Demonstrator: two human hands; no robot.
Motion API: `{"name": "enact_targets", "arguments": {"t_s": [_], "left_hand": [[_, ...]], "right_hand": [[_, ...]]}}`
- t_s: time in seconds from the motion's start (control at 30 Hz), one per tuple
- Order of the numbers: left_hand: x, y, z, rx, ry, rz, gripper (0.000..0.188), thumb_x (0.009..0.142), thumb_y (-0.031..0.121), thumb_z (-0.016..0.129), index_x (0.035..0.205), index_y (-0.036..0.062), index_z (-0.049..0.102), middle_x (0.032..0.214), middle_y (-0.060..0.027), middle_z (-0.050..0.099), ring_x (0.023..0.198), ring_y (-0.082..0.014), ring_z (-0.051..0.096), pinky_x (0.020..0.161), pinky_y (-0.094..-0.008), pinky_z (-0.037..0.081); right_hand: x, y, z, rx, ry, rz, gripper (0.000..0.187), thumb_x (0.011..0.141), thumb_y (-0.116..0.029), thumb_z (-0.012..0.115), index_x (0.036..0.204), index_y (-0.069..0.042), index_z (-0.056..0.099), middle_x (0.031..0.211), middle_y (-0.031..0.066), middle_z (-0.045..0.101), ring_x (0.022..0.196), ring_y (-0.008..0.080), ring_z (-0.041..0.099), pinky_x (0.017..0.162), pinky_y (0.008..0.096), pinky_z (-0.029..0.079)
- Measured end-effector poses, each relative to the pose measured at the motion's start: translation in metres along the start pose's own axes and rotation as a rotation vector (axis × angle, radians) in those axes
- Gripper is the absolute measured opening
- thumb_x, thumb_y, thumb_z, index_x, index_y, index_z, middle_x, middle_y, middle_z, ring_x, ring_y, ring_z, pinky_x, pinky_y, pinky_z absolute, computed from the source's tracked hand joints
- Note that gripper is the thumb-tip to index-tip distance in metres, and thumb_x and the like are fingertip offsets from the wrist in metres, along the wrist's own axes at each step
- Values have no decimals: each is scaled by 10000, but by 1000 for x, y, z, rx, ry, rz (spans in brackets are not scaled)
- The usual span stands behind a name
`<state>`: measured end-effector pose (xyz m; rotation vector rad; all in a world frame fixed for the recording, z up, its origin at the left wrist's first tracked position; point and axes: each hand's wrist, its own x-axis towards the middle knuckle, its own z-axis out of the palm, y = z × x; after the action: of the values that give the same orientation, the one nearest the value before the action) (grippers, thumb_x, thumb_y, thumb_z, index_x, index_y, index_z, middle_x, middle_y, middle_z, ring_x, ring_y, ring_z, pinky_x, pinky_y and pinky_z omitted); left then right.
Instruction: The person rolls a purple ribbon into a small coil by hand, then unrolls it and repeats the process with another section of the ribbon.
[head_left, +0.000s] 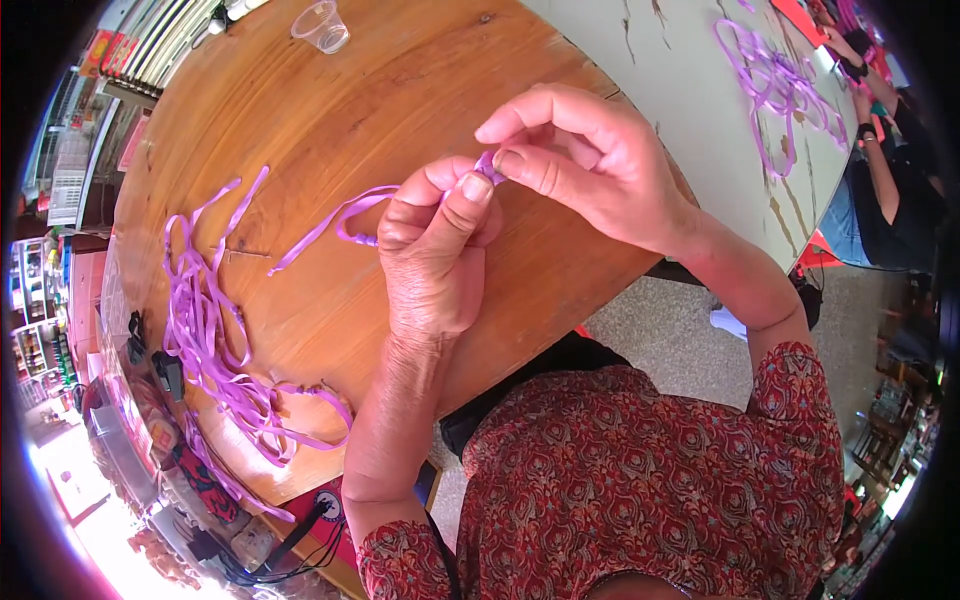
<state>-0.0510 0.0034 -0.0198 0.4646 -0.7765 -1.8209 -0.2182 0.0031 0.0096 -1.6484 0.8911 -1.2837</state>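
A narrow purple ribbon (350, 212) is pinched between the thumb and curled index finger of my left hand (437, 235). A small bunched or looped part of it shows at the fingertips; the rest trails left, over the wooden tabletop. My right hand (600, 165) meets it there, closed in with its thumb against the bunched part. Its index finger arches above, with a gap to the thumb. What lies behind the right thumb is hidden. A loose heap of the same purple ribbon (205, 330) lies on the table to my left.
The round-edged wooden table (420, 90) carries a clear plastic cup (322, 28) at its far side. A pale, marked table (680, 90) adjoins on the right, bearing another purple ribbon heap (780, 85). A person (890, 190) sits beyond it. Dark cables (300, 560) hang at lower left.
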Motion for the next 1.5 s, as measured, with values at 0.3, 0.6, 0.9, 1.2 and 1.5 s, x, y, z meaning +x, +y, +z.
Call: {"name": "enact_targets", "arguments": {"t_s": [0.3,0.6,0.9,1.2,1.5], "left_hand": [[0,0,2,33,47,20,89,870,31,612,955,18,633,792,16,576,609,-60,405,533,-205,322],[-2,1,7,154,70,64,98,848,1,629,942,19,650,848,-3,610,732,-63,490,631,-200,374],[-1,1,3,134,59,39,98,856,-7,609,940,10,657,794,-1,585,669,-72,461,607,-211,370],[-4,0,8,126,143,-27,97,843,21,646,939,23,660,820,10,605,668,-54,462,602,-194,367],[-5,1,9,176,102,-22,90,838,46,662,926,30,659,805,26,613,647,-36,440,567,-185,344]], "right_hand": [[0,-1,-6,-347,-18,-324,139,810,61,619,940,12,618,845,74,609,789,173,579,692,266,460],[0,-5,-10,-337,-32,-326,160,761,24,696,915,-3,660,835,69,615,750,174,588,631,271,470],[4,-5,-11,-423,-6,-408,165,717,63,694,848,-32,664,792,40,585,729,157,559,619,267,451],[-5,0,-4,-161,19,-251,125,763,92,601,836,-7,576,836,57,552,751,120,517,661,254,424],[-8,2,-5,161,50,41,60,863,38,548,912,5,553,892,40,533,805,88,494,702,230,406]]}}
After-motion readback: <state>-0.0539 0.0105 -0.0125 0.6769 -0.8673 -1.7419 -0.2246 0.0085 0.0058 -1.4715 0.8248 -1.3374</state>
